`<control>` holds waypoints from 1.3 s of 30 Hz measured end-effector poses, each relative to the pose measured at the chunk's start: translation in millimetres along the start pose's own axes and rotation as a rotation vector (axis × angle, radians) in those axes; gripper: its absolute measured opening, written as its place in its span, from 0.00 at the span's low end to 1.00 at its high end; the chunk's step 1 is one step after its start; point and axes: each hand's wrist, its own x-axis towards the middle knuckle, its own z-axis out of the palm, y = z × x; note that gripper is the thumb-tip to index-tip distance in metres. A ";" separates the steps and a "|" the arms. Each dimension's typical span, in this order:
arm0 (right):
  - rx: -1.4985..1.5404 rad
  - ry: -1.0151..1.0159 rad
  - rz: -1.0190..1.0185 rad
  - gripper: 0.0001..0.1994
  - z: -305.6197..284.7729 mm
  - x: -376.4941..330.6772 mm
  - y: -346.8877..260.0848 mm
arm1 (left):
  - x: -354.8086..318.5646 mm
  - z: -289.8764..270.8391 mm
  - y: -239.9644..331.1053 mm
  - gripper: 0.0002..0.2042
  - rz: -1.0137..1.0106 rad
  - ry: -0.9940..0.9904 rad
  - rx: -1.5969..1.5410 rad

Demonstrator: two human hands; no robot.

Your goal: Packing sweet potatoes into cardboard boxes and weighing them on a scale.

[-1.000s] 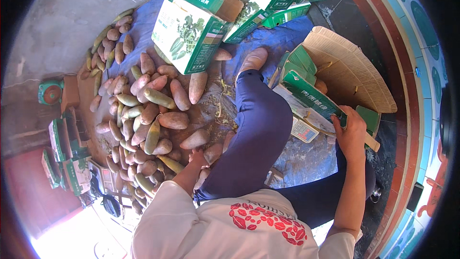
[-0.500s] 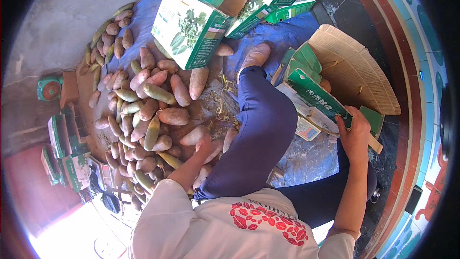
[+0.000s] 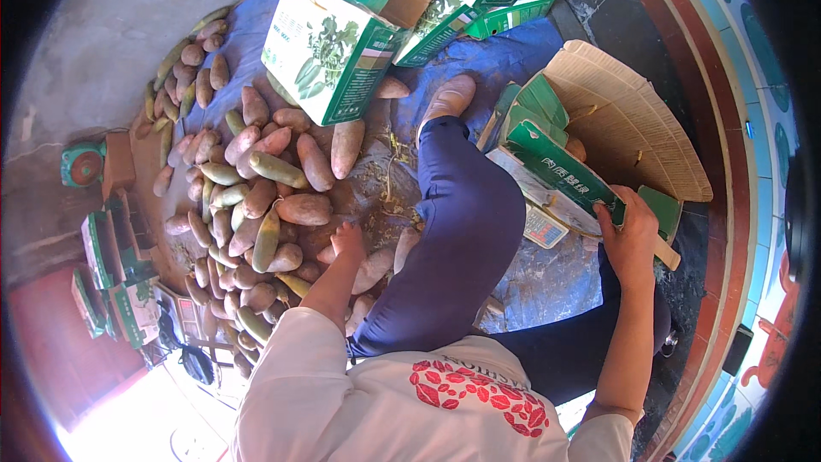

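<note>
The left hand rests with fingers curled on a brownish tuber at the near edge of the heap of tubers, while the right hand grips the flap of a green-and-white carton (lying open just beyond it).

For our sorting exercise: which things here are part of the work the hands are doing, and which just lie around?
In use:
left hand on the pile of brownish-green fruits
right hand gripping the open green carton

Lying about:
closed green-and-white cartons
blue tarp
flat cardboard sheet
small green boxes
</note>
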 end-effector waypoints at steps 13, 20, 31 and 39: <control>0.004 0.001 -0.005 0.11 -0.6 -3.8 2.2 | -17.4 -51.5 -37.2 0.40 -0.083 0.071 -0.428; -0.080 0.043 -0.002 0.10 2.8 -6.3 3.0 | -26.7 -113.6 -46.5 0.38 0.199 0.491 -0.947; -0.135 0.007 -0.075 0.06 3.0 -14.7 2.2 | -117.6 -327.0 -9.2 0.32 0.608 1.013 -1.621; -0.171 -0.058 -0.053 0.07 9.7 -17.3 8.1 | -182.4 -392.8 98.3 0.34 1.021 0.706 -1.618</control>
